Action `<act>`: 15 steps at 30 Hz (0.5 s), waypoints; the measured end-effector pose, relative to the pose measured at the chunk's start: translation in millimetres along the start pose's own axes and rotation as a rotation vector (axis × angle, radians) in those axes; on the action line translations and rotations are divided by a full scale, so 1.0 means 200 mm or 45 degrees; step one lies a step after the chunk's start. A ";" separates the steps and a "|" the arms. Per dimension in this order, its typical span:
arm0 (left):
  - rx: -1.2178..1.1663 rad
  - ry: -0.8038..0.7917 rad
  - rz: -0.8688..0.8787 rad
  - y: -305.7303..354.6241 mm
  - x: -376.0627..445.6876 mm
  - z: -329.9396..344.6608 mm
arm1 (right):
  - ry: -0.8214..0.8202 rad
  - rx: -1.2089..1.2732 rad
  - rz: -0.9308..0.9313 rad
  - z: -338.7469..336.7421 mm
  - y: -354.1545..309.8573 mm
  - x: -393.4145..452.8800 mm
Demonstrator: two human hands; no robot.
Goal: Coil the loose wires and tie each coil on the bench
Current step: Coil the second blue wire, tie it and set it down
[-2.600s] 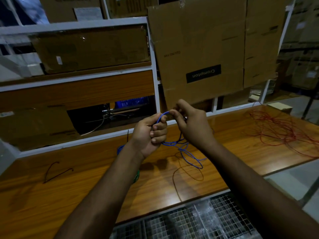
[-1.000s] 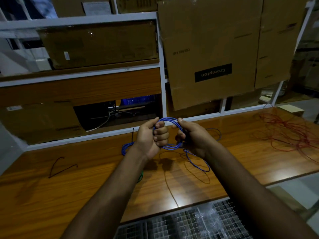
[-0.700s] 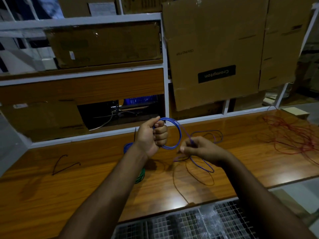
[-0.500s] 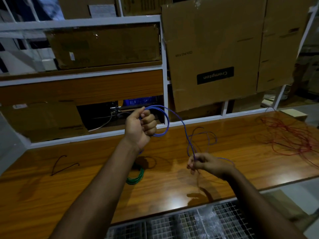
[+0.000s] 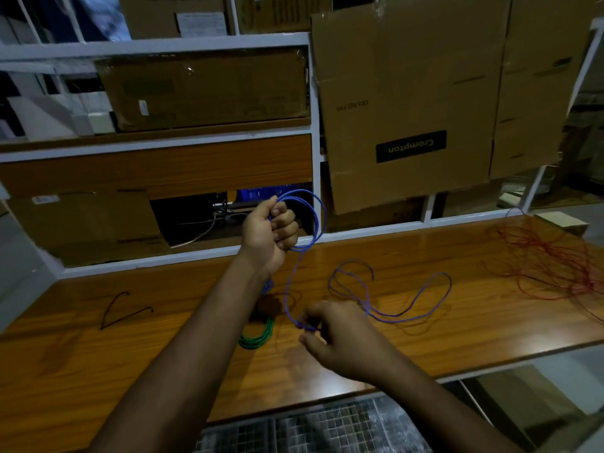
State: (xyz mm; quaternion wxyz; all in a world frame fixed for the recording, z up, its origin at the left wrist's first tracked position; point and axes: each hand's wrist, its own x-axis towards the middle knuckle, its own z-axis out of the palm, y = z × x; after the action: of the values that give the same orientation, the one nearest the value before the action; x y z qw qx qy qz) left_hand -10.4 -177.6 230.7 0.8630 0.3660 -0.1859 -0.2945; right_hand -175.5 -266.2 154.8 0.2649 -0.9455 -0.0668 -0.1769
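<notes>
Left hand (image 5: 269, 235) fist grips blue wire (image 5: 318, 220) coil above bench (image 5: 457, 348) back edge; right hand (image 5: 336, 335) pinches its strand mid-bench. Risk: trailing tail snags, loops slip

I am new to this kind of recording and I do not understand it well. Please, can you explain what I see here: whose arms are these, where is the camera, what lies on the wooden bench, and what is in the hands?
There is no machine here. A person wears a camera on the head, so you look forward and down along their own arms. The left hand is raised and grips a coil of blue wire. The right hand, lower, pinches the loose part of the same wire, and the rest trails over the wooden bench. Also on the bench: a small green coil, a short dark wire to the left, and a tangle of red wire at the far right. Cardboard boxes stand on shelves behind.
</notes>
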 end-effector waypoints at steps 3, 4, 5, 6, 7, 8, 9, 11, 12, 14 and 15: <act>0.041 -0.004 -0.051 -0.03 -0.02 0.01 | -0.075 -0.079 -0.311 -0.18 -0.14 0.05; 0.053 -0.004 -0.065 -0.04 -0.02 0.01 | -0.050 -0.094 -0.341 -0.24 -0.15 0.09; 0.059 -0.007 -0.084 -0.04 -0.03 0.02 | 0.012 -0.091 -0.339 -0.28 -0.15 0.12; 0.059 -0.013 -0.105 -0.05 -0.04 0.03 | 0.107 -0.069 -0.325 -0.33 -0.15 0.15; 0.061 -0.018 -0.125 -0.05 -0.06 0.04 | 0.223 -0.036 -0.303 -0.36 -0.14 0.18; 0.080 -0.020 -0.136 -0.06 -0.07 0.05 | 0.333 0.000 -0.276 -0.39 -0.13 0.20; 0.110 -0.022 -0.138 -0.06 -0.08 0.06 | 0.434 0.025 -0.245 -0.42 -0.11 0.22; 0.129 -0.062 -0.148 -0.07 -0.10 0.07 | 0.603 0.036 -0.181 -0.46 -0.07 0.27; 0.099 -0.091 -0.160 -0.07 -0.11 0.08 | 0.668 0.041 -0.139 -0.47 -0.04 0.30; 0.036 -0.146 -0.177 -0.07 -0.11 0.10 | 0.762 0.076 -0.026 -0.49 0.01 0.34; 0.024 -0.167 -0.176 -0.06 -0.11 0.11 | 0.791 0.107 0.036 -0.49 0.04 0.36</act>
State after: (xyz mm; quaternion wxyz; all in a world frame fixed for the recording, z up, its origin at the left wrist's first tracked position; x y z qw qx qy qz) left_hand -43.6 -181.3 232.9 0.8231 0.3660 -0.2191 -0.3748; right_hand -137.0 -321.6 255.7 0.3138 -0.8353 0.0232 -0.4509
